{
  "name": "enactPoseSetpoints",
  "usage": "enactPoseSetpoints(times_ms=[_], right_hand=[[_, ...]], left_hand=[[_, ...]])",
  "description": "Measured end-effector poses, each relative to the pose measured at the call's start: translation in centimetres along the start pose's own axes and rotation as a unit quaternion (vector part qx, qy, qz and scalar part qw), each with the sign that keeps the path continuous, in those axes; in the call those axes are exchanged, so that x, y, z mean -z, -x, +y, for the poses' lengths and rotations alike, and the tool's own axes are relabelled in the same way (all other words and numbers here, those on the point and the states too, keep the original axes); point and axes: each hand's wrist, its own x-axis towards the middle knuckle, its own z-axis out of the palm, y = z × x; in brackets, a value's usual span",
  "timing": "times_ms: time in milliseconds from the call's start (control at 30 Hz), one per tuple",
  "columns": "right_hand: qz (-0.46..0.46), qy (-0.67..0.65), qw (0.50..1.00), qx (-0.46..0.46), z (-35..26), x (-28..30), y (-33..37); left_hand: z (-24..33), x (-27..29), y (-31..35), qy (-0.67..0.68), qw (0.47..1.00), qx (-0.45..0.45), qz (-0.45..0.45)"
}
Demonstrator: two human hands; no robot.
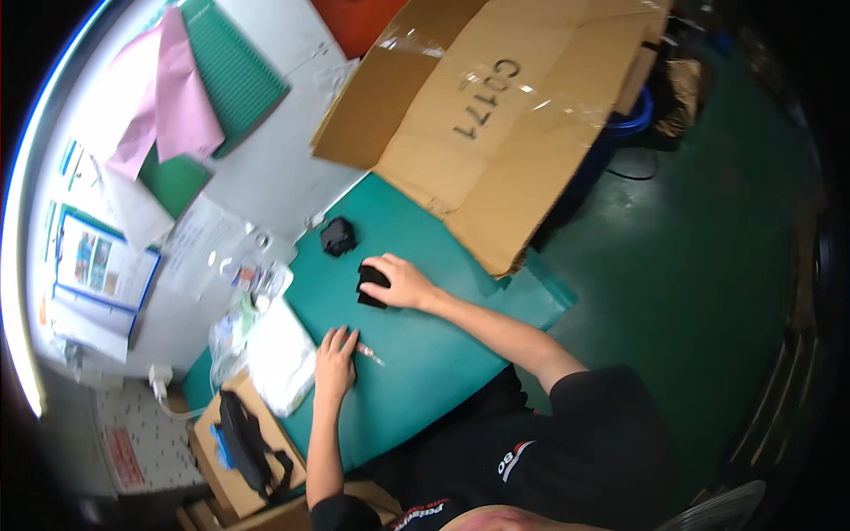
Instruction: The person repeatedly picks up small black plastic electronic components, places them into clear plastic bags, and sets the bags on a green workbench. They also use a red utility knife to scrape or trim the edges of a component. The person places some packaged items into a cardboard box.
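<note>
Teal matting (425, 372) covers the bench where both hands work. Nearest, the left hand (336, 361) lies flat, fingers spread and gripping nothing, beside a small pen-like tool (370, 356) that touches its fingertips; a white plastic bag (282, 356) sits just to its left. Further out, the right hand (400, 281) curls over a black fabric piece (372, 285), pressing it to the mat. Beyond it a second black piece (338, 236) rests alone. Farthest, a large flattened cardboard box (496, 115) overhangs the bench.
</note>
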Motion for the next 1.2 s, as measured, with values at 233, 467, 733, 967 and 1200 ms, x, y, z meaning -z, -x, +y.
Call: enactPoseSetpoints(times_ms=[233,467,733,967,1200], right_hand=[[0.026,-0.037,0.994,0.097,0.5,-1.0,1.7],[-0.027,-0.073,0.996,0.042,0.5,-0.8,1.8],[-0.027,0.028,0.998,0.044,-0.3,-0.2,2.5],[-0.129,0.077,0.989,0.012,0.2,0.2,2.4],[-0.253,0.118,0.96,0.029,-2.4,2.6,1.4]], left_hand=[[1.0,0.8,-0.4,0.022,1.0,-0.001,0.007],[0.9,0.6,-0.6,-0.027,0.999,0.016,-0.044],[1.1,-0.8,1.1,0.019,0.998,0.057,0.003],[0.0,-0.1,2.8,0.168,0.948,0.235,0.131],[-2.3,1.0,2.8,0.285,0.9,0.249,0.215]])
